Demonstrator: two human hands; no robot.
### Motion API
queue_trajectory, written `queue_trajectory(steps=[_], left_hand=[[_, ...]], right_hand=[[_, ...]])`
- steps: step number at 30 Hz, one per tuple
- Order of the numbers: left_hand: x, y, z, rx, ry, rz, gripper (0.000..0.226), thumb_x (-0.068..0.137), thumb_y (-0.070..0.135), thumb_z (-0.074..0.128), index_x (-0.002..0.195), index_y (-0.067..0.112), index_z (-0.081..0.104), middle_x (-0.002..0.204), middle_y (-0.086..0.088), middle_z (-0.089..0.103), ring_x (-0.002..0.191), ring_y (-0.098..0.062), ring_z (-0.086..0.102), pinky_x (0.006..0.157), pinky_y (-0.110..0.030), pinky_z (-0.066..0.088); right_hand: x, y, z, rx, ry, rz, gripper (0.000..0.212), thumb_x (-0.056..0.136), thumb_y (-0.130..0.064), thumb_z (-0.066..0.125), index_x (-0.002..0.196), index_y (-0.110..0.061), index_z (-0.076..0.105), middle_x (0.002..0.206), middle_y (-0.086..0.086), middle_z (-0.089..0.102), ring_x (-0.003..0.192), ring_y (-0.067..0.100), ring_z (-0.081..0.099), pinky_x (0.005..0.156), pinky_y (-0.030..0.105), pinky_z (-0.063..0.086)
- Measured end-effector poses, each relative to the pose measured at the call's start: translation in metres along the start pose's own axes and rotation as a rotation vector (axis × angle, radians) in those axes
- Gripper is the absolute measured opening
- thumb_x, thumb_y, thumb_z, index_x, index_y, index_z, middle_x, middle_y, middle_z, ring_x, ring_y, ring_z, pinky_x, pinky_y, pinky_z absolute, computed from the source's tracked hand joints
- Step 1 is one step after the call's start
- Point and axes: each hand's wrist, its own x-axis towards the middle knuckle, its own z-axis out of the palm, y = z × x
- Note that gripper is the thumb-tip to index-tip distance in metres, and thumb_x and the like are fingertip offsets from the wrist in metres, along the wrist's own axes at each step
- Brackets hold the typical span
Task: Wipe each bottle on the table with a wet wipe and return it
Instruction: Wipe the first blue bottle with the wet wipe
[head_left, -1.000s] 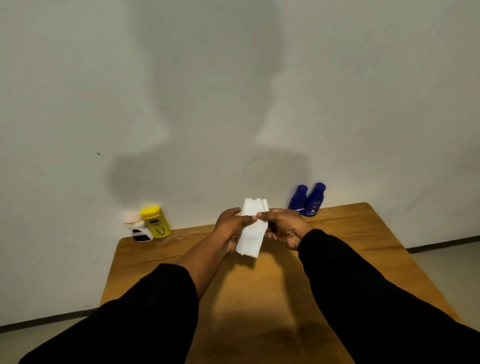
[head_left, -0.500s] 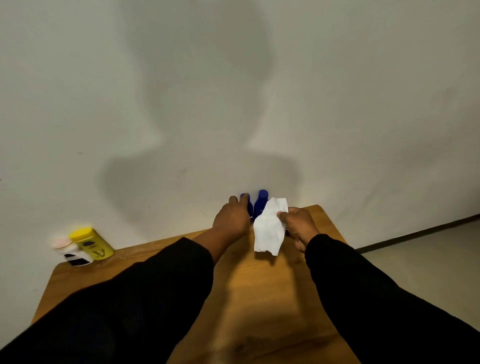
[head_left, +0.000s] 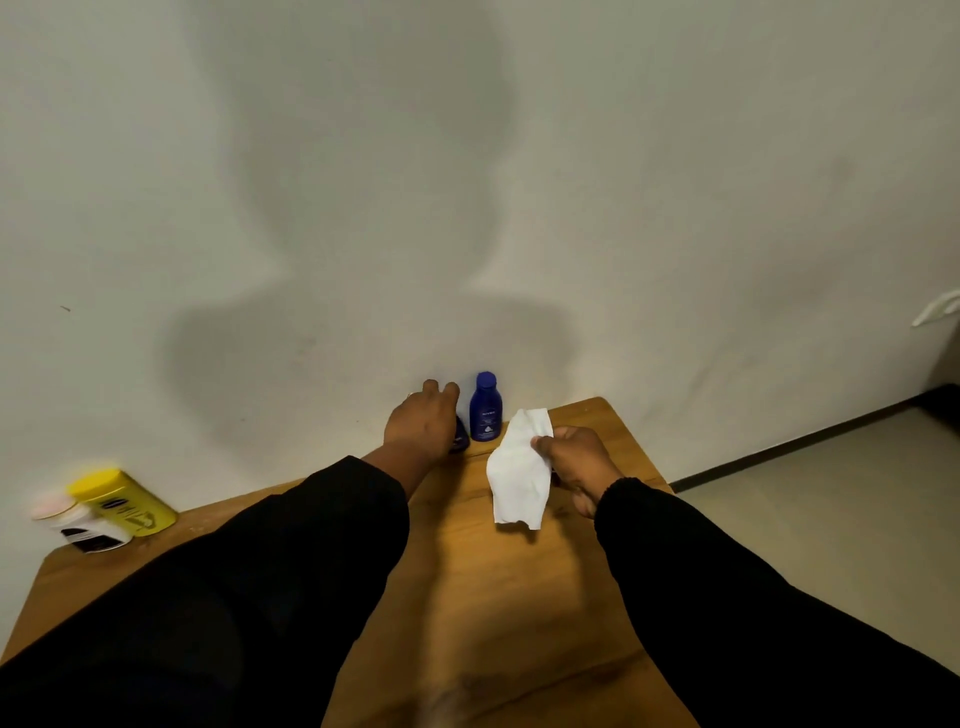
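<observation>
Two dark blue bottles stand against the wall at the back of the wooden table (head_left: 498, 597). My left hand (head_left: 423, 421) is wrapped over the left blue bottle (head_left: 460, 436), which shows only as a sliver by the fingers. The right blue bottle (head_left: 485, 408) stands free and upright just beside it. My right hand (head_left: 576, 462) pinches a white wet wipe (head_left: 519, 470), which hangs down above the table a little right of the bottles. A yellow bottle (head_left: 122, 501) and a white bottle with a pink cap (head_left: 78, 525) stand at the back left corner.
The table's back edge meets a plain pale wall. Its right edge drops to a light floor (head_left: 831, 499) with a dark skirting line. My black sleeves cover the near part of the table.
My left hand has let go of the wipe and reached forward onto the left blue bottle. My right hand keeps the wipe alone. The view has swung to the right.
</observation>
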Motion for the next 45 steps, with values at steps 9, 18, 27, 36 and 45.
queue_trajectory(steps=[9, 18, 27, 36, 45], left_hand=[[-0.033, -0.034, 0.022, -0.31, -0.041, -0.176, 0.029, 0.086, 0.014, 0.066, 0.112, 0.017, 0.053, 0.104, -0.007, 0.062, 0.085, -0.019, 0.057, 0.075, -0.027, 0.049], [-0.091, -0.071, -0.034, -1.149, 0.086, -0.376, 0.038, 0.075, 0.02, 0.076, 0.108, 0.021, 0.056, 0.1, 0.003, 0.062, 0.088, -0.013, 0.062, 0.072, -0.029, 0.055], [-0.169, -0.1, -0.091, -1.714, 0.204, -0.405, 0.021, 0.091, 0.034, 0.065, 0.112, 0.029, 0.064, 0.099, 0.0, 0.075, 0.086, -0.02, 0.073, 0.069, -0.031, 0.059], [-0.221, -0.136, -0.112, -1.562, 0.028, -0.376, 0.045, 0.078, 0.02, 0.059, 0.122, 0.027, 0.053, 0.1, -0.004, 0.071, 0.078, -0.018, 0.073, 0.061, -0.027, 0.055], [-0.244, -0.149, -0.127, -1.246, 0.139, -0.164, 0.056, 0.085, 0.013, 0.071, 0.117, 0.051, 0.046, 0.106, 0.022, 0.06, 0.089, 0.002, 0.062, 0.063, -0.007, 0.044]], right_hand=[[-0.016, 0.008, 0.025, -0.044, 0.002, 0.003, 0.008, 0.095, -0.016, 0.059, 0.088, -0.019, 0.062, 0.103, 0.006, 0.068, 0.097, 0.026, 0.067, 0.087, 0.041, 0.057], [-0.064, -0.015, 0.087, -0.224, -0.044, -0.277, 0.011, 0.095, -0.026, 0.059, 0.088, -0.023, 0.066, 0.091, 0.0, 0.069, 0.084, 0.015, 0.065, 0.076, 0.031, 0.057], [-0.146, -0.025, 0.183, -0.08, -0.147, -0.388, 0.016, 0.094, -0.032, 0.061, 0.094, -0.021, 0.073, 0.086, -0.004, 0.077, 0.077, 0.012, 0.074, 0.073, 0.033, 0.06], [-0.198, -0.047, 0.205, -0.047, -0.249, -0.254, 0.022, 0.097, -0.023, 0.056, 0.091, -0.01, 0.072, 0.089, 0.009, 0.076, 0.079, 0.019, 0.071, 0.072, 0.031, 0.057], [-0.205, -0.094, 0.196, -0.544, 0.014, -0.737, 0.036, 0.101, -0.037, 0.046, 0.07, -0.023, 0.058, 0.065, -0.008, 0.055, 0.063, 0.007, 0.053, 0.056, 0.02, 0.038]])
